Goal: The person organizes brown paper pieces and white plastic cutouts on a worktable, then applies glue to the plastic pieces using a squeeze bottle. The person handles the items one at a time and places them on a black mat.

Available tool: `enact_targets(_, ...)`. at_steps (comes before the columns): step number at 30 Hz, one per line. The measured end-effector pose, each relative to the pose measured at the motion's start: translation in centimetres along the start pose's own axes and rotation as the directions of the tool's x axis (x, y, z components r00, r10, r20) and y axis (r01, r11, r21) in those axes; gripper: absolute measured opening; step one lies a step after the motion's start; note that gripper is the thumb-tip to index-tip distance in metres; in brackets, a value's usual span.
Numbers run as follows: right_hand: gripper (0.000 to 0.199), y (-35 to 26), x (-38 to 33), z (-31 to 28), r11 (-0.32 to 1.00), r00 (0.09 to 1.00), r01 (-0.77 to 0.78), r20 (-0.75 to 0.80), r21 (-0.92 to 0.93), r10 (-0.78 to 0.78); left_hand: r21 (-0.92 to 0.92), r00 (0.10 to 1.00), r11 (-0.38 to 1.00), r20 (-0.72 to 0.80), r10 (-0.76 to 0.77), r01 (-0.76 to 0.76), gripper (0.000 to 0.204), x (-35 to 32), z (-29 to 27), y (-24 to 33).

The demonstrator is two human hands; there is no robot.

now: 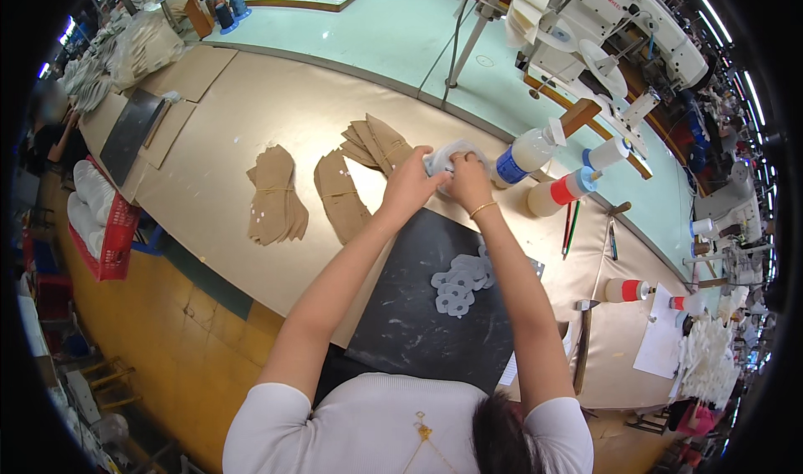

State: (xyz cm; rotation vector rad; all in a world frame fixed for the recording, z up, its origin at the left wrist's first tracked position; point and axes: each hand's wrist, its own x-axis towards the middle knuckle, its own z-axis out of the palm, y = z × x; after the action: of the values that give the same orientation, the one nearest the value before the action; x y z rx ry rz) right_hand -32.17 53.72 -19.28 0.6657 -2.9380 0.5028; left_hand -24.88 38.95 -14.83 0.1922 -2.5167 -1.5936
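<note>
The largest thing here is the counter (226, 106), covered in smooth beige sheeting, with a black mat (401, 323) lying in front of the person. Beyond the counter's left edge sits a red basket (117, 252) of open plastic lattice, with white rounded items (90, 196) heaped above its rim. Bundles of brown cut pieces (276, 191) lie on the counter to the left of the hands. To the right of the hands is a group of bottles: a clear one with a blue label (524, 158), cloudy whitish inside; just beside it, one with a red band and blue top (560, 194), its contents pale; and a white bottle (606, 153) behind. Farther right is another red-banded bottle (626, 290). The translucent tub (465, 149), round and whitish, is at the far side of the mat, left of the blue-labelled bottle, at both hands; its contents are too hidden to tell. The left hand (410, 181) has a narrow grip on a pale item (432, 165) at the tub's left side. The right hand (470, 180) bends its fingers over the tub; whether its grip holds anything, I cannot tell. Smallest are the overlapping grey pieces with holes (460, 282), loose on the mat.
</note>
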Motion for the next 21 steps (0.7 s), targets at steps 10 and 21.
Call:
enact_targets(10,0.023,2.4,-0.7,-2.9,0.962,0.975,-0.196,0.141,0.192,0.170,0.311,0.987,0.947,0.154,0.038,-0.085,0.016,3.9,1.3,0.2)
enact_targets(21,0.036,3.2,-0.8,-1.9,0.949,0.980,-0.158,0.165,0.274,0.116,0.488,0.881,0.867,0.447,-0.153,-0.097,0.021,6.3,3.4,0.5)
